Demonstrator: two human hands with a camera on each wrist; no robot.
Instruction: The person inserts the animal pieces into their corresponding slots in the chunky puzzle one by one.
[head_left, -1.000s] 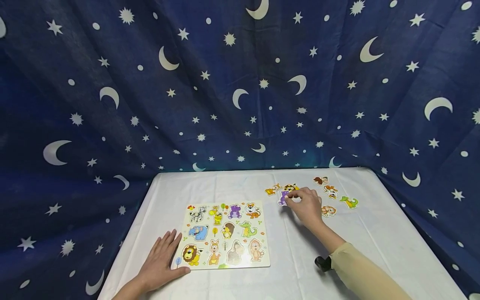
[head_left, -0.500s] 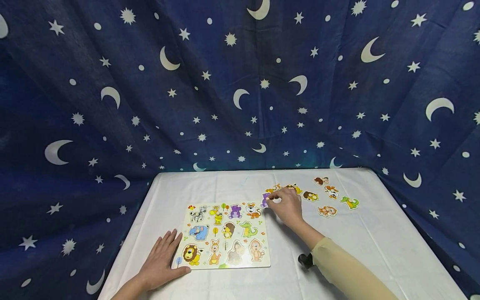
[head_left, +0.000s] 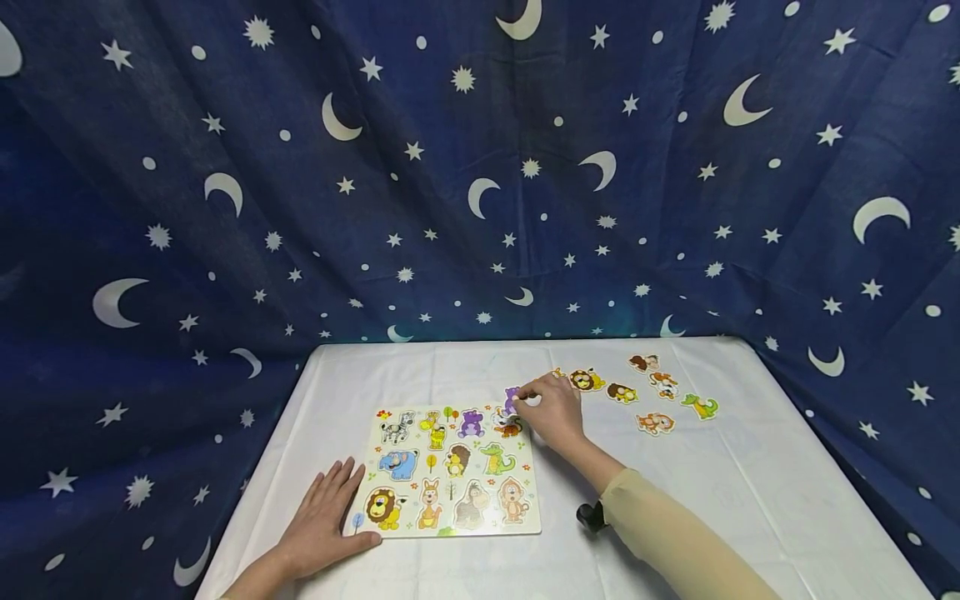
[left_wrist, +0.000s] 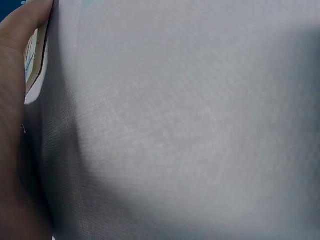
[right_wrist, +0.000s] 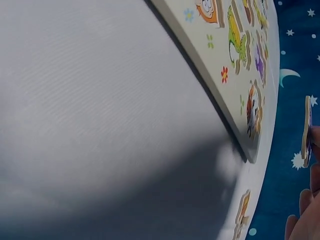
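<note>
My right hand [head_left: 557, 412] pinches a purple hippo puzzle piece [head_left: 512, 401] between thumb and finger. The piece is raised, tilted on edge, over the board's far right corner beside the tiger picture. In the right wrist view the hippo piece [right_wrist: 307, 131] shows edge-on at the fingertips. The pale animal puzzle board [head_left: 487, 531] lies flat, with pictured recesses for several animals. At its left edge my left hand [head_left: 321, 521] rests with fingers spread. The left wrist view catches only part of that hand [left_wrist: 10, 100] and the board's edge.
Right of the board lie loose pieces: a lion [head_left: 587, 380], a hedgehog [head_left: 622, 392], a gorilla [head_left: 643, 362], a tiger [head_left: 663, 384], a crocodile [head_left: 699, 406] and a monkey [head_left: 655, 423]. The kangaroo piece [head_left: 557, 372] is mostly hidden behind the right hand. A starry curtain [head_left: 450, 208] hangs behind the white-covered table.
The right hand has carried the hippo piece leftward from among the loose pieces to the board's far right corner, uncovering the lion and hedgehog. The left hand has stayed put.
</note>
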